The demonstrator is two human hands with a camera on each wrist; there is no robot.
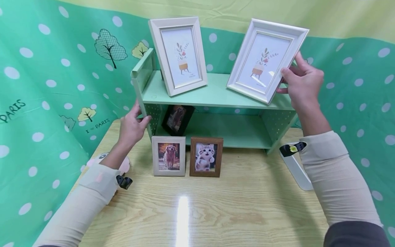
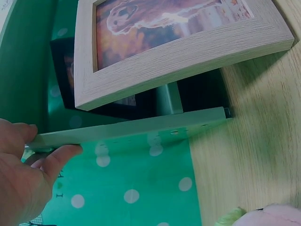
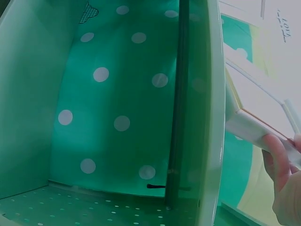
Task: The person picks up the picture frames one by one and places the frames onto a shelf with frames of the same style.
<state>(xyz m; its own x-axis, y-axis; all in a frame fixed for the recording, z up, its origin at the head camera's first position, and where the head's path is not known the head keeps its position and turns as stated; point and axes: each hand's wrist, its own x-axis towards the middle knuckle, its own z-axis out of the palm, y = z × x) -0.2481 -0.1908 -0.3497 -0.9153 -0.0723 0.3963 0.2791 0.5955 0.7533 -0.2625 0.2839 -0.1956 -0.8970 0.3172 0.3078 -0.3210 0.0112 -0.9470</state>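
My right hand [image 1: 303,80] grips the right edge of a white picture frame [image 1: 262,63] with a potted-plant print, tilted on the top board of a green shelf [image 1: 217,87]. In the right wrist view the fingers [image 3: 277,160] hold that frame's edge. With thumb and fingers, my left hand [image 1: 131,127] pinches the shelf's left side panel [image 2: 131,127]. A second whitish frame [image 1: 202,65] with a similar print leans on the top board's left part. A dark frame [image 1: 178,118] with a dog photo stands tilted on the lower level.
In front of the shelf, a pale wooden frame [image 1: 169,173] with a dog photo and a brown frame [image 1: 192,157] with a kitten photo stand on the wooden table [image 1: 216,212]. A white object [image 1: 300,176] lies by the right forearm, a pink plush thing [image 1: 124,166] by the left. Behind hangs a dotted green curtain [image 1: 55,133].
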